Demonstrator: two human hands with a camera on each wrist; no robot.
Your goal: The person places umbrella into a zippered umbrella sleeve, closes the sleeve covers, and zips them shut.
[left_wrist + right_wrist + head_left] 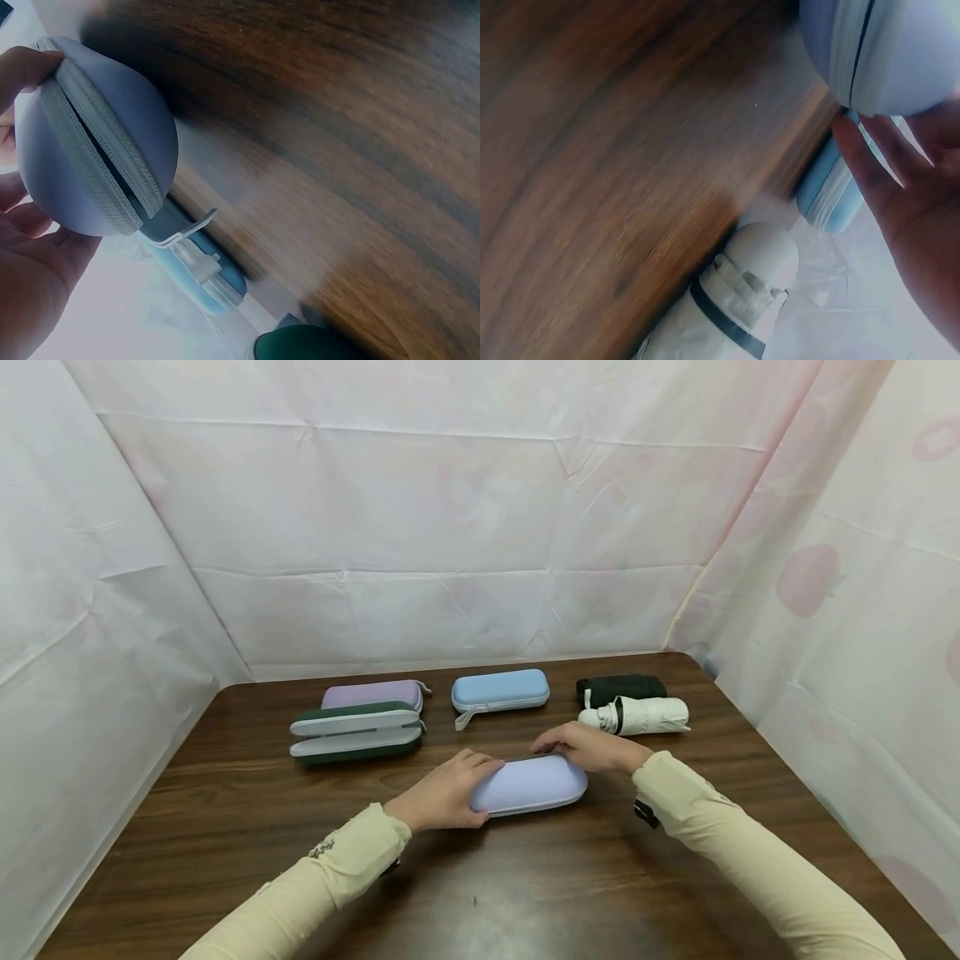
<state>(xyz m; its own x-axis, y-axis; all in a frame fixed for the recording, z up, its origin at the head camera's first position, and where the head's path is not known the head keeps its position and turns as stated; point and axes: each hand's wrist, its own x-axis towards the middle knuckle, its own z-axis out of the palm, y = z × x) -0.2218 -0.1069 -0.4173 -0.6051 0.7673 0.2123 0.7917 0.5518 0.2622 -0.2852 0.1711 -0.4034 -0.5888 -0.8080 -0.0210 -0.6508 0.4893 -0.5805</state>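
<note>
A lavender hard zip case [528,787] lies on the table between both hands. The left hand [448,792] grips its left end, thumb at the front and fingers over the top and back. In the left wrist view a narrow dark gap parts the zipper [105,150] at this end. Behind the case's right half is the right hand [592,747]; in the right wrist view its visible fingers [870,161] reach out fairly straight to the case's back side. The right thumb and the exact contact there are hidden.
A dark green case [356,735] stands parted at the left, in front of a purple case [371,695]. Behind the hands lies a light blue case [501,690] with a strap. At the right, a folded white umbrella [648,716] lies before a black pouch-like item [622,688].
</note>
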